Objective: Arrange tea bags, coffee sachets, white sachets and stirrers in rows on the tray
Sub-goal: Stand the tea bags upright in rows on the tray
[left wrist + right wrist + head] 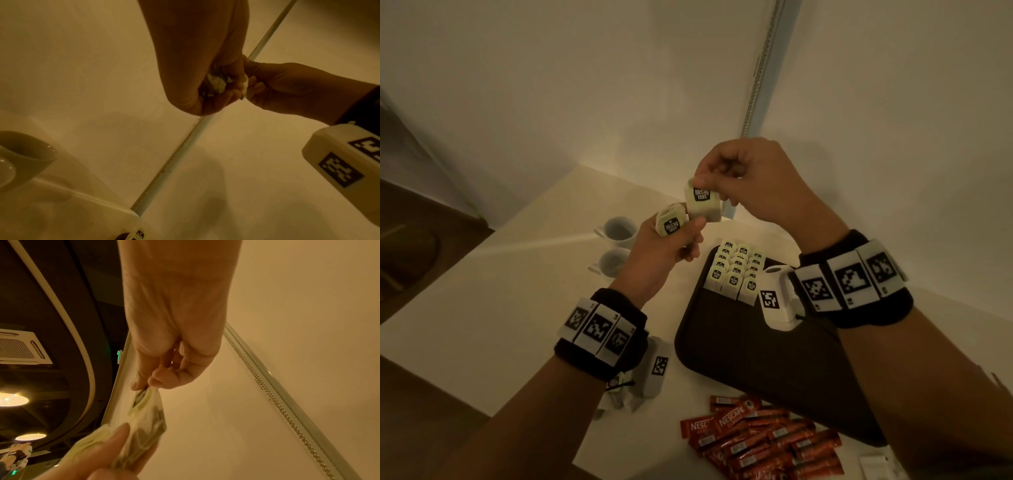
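While both hands [743, 178] [671, 240] pinch tea bags [702, 204], only head view shows tray [722, 359].

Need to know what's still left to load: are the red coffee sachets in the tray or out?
Out. The red coffee sachets lie heaped on the white table, beside the dark tray.

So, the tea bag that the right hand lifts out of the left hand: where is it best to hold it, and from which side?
Hold the tea bag by its top edge, coming from above, as the right hand pinches it now. It hangs upright with its label facing the camera, and its lower corner lies against the left hand, which holds another tea bag.
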A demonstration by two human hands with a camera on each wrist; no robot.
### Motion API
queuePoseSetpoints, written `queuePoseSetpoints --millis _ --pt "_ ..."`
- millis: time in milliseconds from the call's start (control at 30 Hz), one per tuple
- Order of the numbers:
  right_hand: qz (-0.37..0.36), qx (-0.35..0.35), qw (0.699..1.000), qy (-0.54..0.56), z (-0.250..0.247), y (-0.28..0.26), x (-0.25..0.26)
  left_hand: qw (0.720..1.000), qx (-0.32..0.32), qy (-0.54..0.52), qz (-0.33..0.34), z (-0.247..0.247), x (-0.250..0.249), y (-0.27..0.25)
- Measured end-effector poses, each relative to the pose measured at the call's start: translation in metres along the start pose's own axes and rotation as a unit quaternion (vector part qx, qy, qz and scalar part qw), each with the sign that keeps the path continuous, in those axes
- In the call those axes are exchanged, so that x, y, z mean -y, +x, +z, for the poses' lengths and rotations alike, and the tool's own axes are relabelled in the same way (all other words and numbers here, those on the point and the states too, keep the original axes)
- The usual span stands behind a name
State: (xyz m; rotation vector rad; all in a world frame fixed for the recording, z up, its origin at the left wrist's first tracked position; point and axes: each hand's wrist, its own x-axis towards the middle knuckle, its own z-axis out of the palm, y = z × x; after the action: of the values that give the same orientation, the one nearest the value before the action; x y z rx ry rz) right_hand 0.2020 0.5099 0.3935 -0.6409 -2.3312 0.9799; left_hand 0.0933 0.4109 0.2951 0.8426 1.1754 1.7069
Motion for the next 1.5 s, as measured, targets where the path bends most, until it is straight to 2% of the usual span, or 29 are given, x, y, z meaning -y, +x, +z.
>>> queuePoseSetpoints --millis 100,200,333,433,533,633,767,933,1367,1433,1500 --pt "0.012 -0.003 1.0 0.003 -0.003 -0.002 -0.008 0.999 0.021 0.006 -0.036 -0.004 0.005 0.001" --pt "0.036 -0.007 0.999 0.013 -0.005 -0.007 -0.028 0.992 0.03 -0.015 -0.118 -0.015 0.014 0.002" --pt "0.108 0.045 0.993 -0.034 0.008 -0.022 -0.082 0.967 -0.026 -0.107 -0.228 -0.033 0.024 0.007" --pt "0.189 0.104 0.973 -0.079 0.031 -0.037 -0.128 0.961 -0.049 -0.14 -0.235 -0.038 0.027 0.012" --pt "0.274 0.148 0.948 -0.063 0.057 -0.049 -0.161 0.968 -0.038 -0.128 -0.212 -0.036 0.027 0.018" --pt "0.303 0.187 0.932 -0.061 0.08 -0.058 -0.186 0.975 -0.03 -0.102 -0.196 -0.036 0.027 0.024" --pt "0.306 0.13 0.939 -0.094 0.099 -0.062 -0.213 0.974 -0.04 -0.099 -0.202 -0.035 0.029 0.029" --pt "0.315 0.057 0.942 -0.096 0.108 -0.059 -0.227 0.959 -0.051 -0.152 -0.233 -0.036 0.03 0.032" --pt "0.339 0.022 0.934 -0.108 0.118 -0.048 -0.242 0.955 -0.042 -0.154 -0.249 -0.036 0.039 0.03" --pt "0.313 -0.017 0.944 -0.098 0.114 -0.042 -0.231 0.957 -0.041 -0.146 -0.249 -0.033 0.039 0.03" --pt "0.245 -0.078 0.966 -0.028 0.105 -0.031 -0.205 0.959 -0.037 -0.131 -0.248 -0.03 0.039 0.03"
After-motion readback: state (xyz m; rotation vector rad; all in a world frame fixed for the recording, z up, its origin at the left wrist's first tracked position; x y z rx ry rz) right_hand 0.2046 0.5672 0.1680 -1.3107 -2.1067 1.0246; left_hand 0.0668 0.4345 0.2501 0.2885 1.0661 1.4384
